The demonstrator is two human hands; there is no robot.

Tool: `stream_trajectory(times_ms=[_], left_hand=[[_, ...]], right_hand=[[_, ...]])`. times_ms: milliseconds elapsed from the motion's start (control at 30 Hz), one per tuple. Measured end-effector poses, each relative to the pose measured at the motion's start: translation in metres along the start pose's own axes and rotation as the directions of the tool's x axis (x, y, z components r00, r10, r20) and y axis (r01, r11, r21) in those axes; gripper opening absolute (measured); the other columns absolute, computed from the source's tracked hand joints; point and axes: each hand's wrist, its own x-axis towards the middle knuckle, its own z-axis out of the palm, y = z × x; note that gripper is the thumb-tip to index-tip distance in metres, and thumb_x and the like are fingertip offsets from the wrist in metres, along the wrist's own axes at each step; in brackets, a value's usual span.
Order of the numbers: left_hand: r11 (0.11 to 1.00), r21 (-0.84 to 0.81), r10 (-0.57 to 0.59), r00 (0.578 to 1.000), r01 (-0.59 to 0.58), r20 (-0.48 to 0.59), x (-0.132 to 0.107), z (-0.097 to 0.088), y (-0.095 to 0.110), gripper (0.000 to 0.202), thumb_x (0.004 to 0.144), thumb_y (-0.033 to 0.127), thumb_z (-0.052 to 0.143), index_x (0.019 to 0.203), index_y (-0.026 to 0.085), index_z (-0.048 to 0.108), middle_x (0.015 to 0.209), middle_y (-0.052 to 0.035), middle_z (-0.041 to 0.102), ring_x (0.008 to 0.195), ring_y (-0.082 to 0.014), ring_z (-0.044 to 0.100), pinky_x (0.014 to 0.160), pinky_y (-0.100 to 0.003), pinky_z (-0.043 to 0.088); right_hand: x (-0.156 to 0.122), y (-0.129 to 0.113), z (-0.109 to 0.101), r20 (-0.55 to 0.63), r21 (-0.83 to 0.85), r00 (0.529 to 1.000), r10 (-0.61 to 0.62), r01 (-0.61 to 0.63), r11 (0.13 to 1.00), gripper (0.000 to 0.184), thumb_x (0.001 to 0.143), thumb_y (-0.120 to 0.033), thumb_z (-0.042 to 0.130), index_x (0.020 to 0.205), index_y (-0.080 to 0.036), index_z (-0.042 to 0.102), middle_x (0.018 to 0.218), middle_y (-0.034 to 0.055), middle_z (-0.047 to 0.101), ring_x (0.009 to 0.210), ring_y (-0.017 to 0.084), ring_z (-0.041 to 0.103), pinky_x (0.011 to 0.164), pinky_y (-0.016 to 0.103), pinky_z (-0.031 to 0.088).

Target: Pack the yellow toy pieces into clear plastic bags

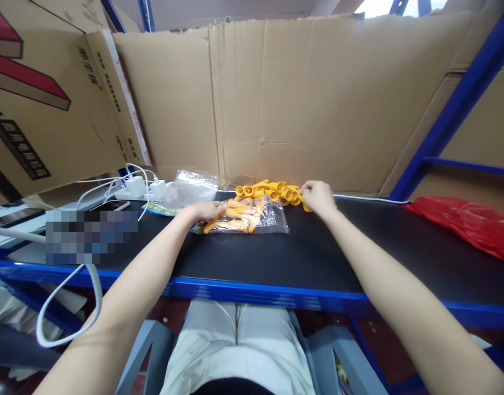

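A clear plastic bag [272,219] with several yellow plastic pieces [237,225] inside lies flat on the black tabletop. My left hand [208,210] grips its left end, fingers closed over the plastic. Behind the bag is a loose pile of yellow funnel-ended plastic pieces [276,189], their round cups mostly facing me. At the pile's right end, my right hand [318,196] has its fingers curled together around one of these yellow pieces; the fingers partly hide it. Under and left of my left hand rests a colourful printed sheet [161,210], partly covered.
More clear plastic packaging [190,187] lies behind my left hand. White chargers [135,186] with cables and a phone [115,205] are at the left. A red plastic bag [461,222] is at the right. A cardboard wall [309,104] stands behind; a blue edge [268,291] runs along the front.
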Motion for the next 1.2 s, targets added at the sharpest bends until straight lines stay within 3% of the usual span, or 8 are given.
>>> stream_trajectory(times_ms=[100,200,300,567,733,867,1067,1200], left_hand=[[1.000,-0.027,0.005,1.000,-0.005,0.008,0.000,0.001,-0.001,0.065,0.081,0.065,0.016,0.099,0.012,0.049,0.053,-0.0020,0.050,0.039,-0.0103,0.042,0.040,-0.022,0.034],[0.999,-0.046,0.011,1.000,-0.011,0.004,-0.002,0.001,0.001,0.066,0.080,0.067,0.017,0.095,0.012,0.050,0.050,-0.0007,0.047,0.038,-0.0105,0.041,0.039,-0.023,0.033],[0.998,-0.054,0.008,1.000,-0.008,-0.004,-0.006,0.000,0.004,0.066,0.079,0.069,0.018,0.091,0.013,0.050,0.048,0.0002,0.045,0.037,-0.0102,0.040,0.039,-0.023,0.033],[0.998,-0.057,0.011,1.000,-0.012,-0.009,-0.003,0.000,0.002,0.065,0.077,0.070,0.020,0.088,0.014,0.049,0.049,0.0002,0.044,0.039,-0.0102,0.041,0.039,-0.022,0.032],[0.999,-0.039,0.017,1.000,-0.018,-0.012,-0.001,0.000,0.001,0.067,0.077,0.071,0.019,0.088,0.013,0.051,0.047,-0.0002,0.044,0.039,-0.0113,0.042,0.040,-0.023,0.033],[0.999,-0.037,0.015,1.000,-0.015,-0.016,-0.003,-0.001,0.003,0.068,0.078,0.070,0.019,0.088,0.012,0.052,0.047,-0.0012,0.046,0.039,-0.0123,0.042,0.040,-0.024,0.034],[0.999,-0.042,0.003,1.000,-0.004,-0.007,-0.004,-0.001,0.004,0.065,0.078,0.069,0.021,0.086,0.013,0.052,0.045,-0.0016,0.046,0.038,-0.0126,0.042,0.041,-0.024,0.034],[0.999,-0.051,0.006,1.000,-0.007,-0.017,-0.004,-0.001,0.003,0.062,0.078,0.069,0.022,0.086,0.014,0.051,0.045,-0.0005,0.045,0.037,-0.0127,0.043,0.040,-0.024,0.034]], right_hand=[[0.019,0.038,-0.005,0.067,-0.210,0.993,0.100,-0.084,0.974,0.028,0.067,-0.010,0.049,0.085,-0.019,0.069,0.094,0.0092,0.067,0.090,0.022,0.060,0.074,0.029,0.043],[0.025,0.067,0.004,0.291,-0.297,0.954,0.072,0.018,0.955,0.043,0.066,-0.010,0.053,0.107,-0.020,0.063,0.110,0.0091,0.062,0.100,0.021,0.057,0.079,0.028,0.042],[0.023,0.078,0.011,0.380,-0.389,0.919,0.100,0.061,0.919,0.045,0.070,-0.016,0.055,0.114,-0.022,0.059,0.115,0.0099,0.059,0.106,0.024,0.052,0.083,0.033,0.040],[0.019,0.053,-0.012,0.366,-0.550,0.929,0.053,0.170,0.817,0.019,0.072,-0.018,0.052,0.087,-0.019,0.064,0.093,0.0105,0.063,0.101,0.027,0.051,0.085,0.045,0.034],[0.017,0.046,-0.007,0.488,-0.500,0.870,0.074,0.209,0.841,0.030,0.069,-0.017,0.054,0.098,-0.022,0.061,0.104,0.0077,0.062,0.098,0.024,0.055,0.079,0.035,0.039],[0.014,0.044,-0.005,0.519,-0.556,0.847,0.115,0.232,0.798,0.031,0.069,-0.013,0.050,0.097,-0.021,0.062,0.108,0.0093,0.061,0.104,0.026,0.053,0.081,0.038,0.038],[0.013,0.036,-0.015,0.500,-0.596,0.850,0.167,0.197,0.779,0.030,0.068,-0.012,0.049,0.095,-0.019,0.060,0.103,0.0105,0.062,0.099,0.027,0.055,0.084,0.046,0.034],[0.010,0.020,-0.028,0.470,-0.511,0.881,0.055,0.221,0.831,0.028,0.071,-0.021,0.049,0.098,-0.020,0.058,0.099,0.0087,0.063,0.095,0.027,0.055,0.083,0.047,0.033]])
